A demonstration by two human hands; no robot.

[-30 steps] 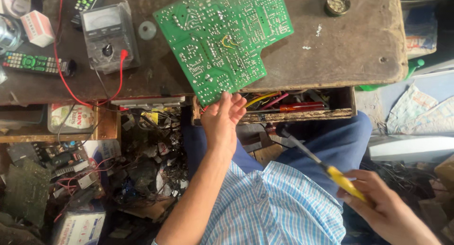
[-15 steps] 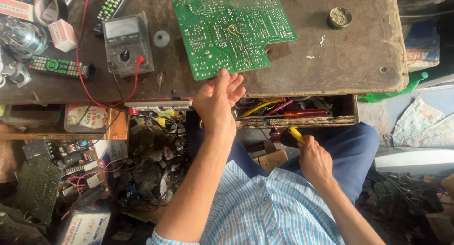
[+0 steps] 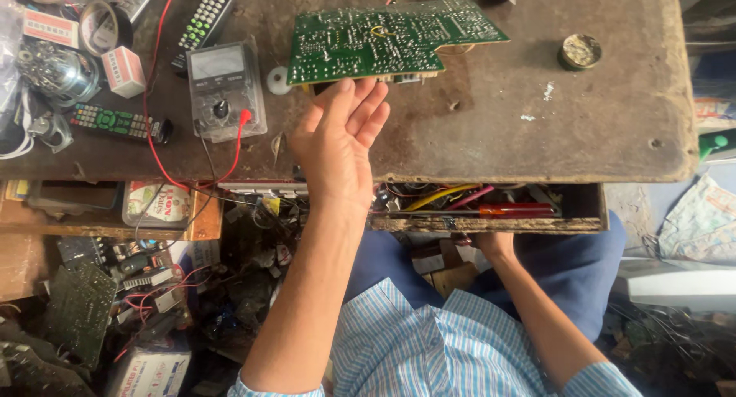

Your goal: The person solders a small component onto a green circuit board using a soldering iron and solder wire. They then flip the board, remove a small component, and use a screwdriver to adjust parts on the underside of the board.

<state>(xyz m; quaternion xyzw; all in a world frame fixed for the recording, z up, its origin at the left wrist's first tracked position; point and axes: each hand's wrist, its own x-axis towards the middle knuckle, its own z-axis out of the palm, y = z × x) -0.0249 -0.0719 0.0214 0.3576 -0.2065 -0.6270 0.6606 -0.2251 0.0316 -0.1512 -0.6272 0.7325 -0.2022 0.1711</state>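
- Green circuit board [image 3: 391, 38] lies solder side up at about 12 o'clock on the worn brown workbench [image 3: 537, 136], its near edge raised off the surface, apparently by the components underneath
- Left hand [image 3: 337, 140] reaches up the bench, palm turned sideways, fingers [image 3: 366, 105] held apart and extended; the tips meet or sit just under the board's near edge, with nothing clamped
- Right hand [image 3: 494, 243] is down at about 5 o'clock, in the open drawer [image 3: 491, 220] under the bench front; its fingers are hidden behind the drawer lip, so I cannot tell whether they are apart or gripping anything
- Handling judgement: the board looks light, thin and stiff, likely to flex slightly if lifted by one corner; solder points on the upper face look prickly, and parts on the hidden side could be knocked or bent
- Best hold, in my judgement: by the bare edges, thumb and fingers pinching the near long side, or both short ends, keeping clear of the solder joints and the yellow wire loop [image 3: 377, 31]
- Surroundings: an analogue multimeter [image 3: 222, 90] with a red lead [image 3: 165, 155] sits at 10 o'clock of the left hand, a black remote control [image 3: 205, 15] beyond it, and a small round tin [image 3: 580, 52] at 2 o'clock, well apart from the board
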